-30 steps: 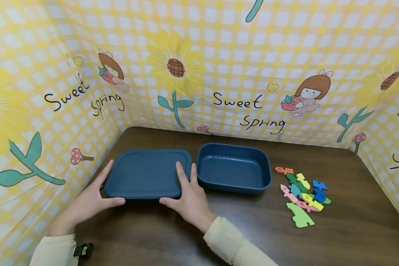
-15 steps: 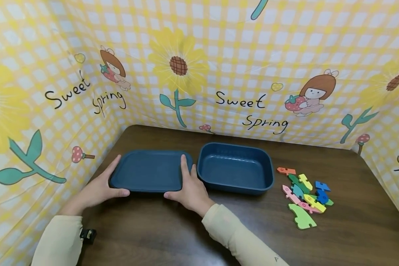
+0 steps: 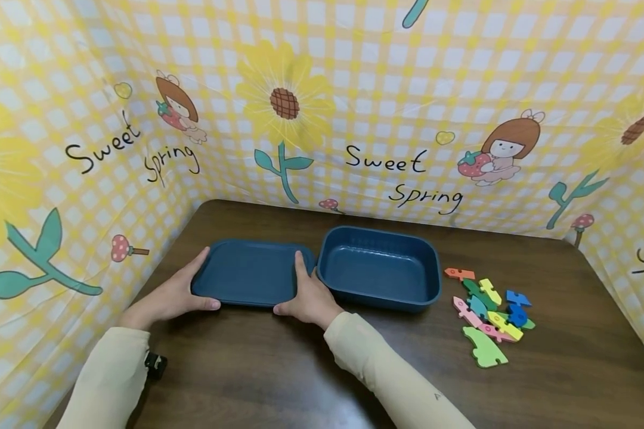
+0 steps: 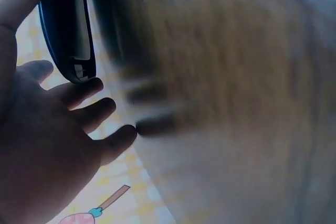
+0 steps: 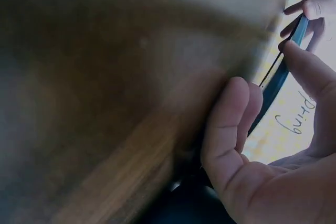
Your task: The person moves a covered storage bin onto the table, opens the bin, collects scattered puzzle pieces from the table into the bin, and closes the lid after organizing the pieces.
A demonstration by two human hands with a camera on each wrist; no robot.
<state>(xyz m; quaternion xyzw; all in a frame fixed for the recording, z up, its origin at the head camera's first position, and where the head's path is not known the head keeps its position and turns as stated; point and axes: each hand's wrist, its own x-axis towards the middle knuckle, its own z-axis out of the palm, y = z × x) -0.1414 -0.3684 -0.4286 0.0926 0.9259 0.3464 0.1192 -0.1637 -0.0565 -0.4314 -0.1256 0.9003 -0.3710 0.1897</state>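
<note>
In the head view we lose most of the left hand (image 3: 174, 295)'s fingers, and some of the right hand (image 3: 312, 298)'s, behind the lid (image 3: 252, 271). The left wrist view cuts the lid off at the top, and in both wrist views the counter (image 3: 257, 363) is a blur (a dim one, too). We see the left hand pinching the lid's left end, its thumb on the near edge and its lower fingers spread apart below. The right hand grips the other end between thumb and fingers. The lid is dark blue, thin and flat, with rounded corners; we see it raised off the counter, just left of the open box (image 3: 375, 271). Some colourful pieces (image 3: 501, 323) lie in a loose heap right of the box.
</note>
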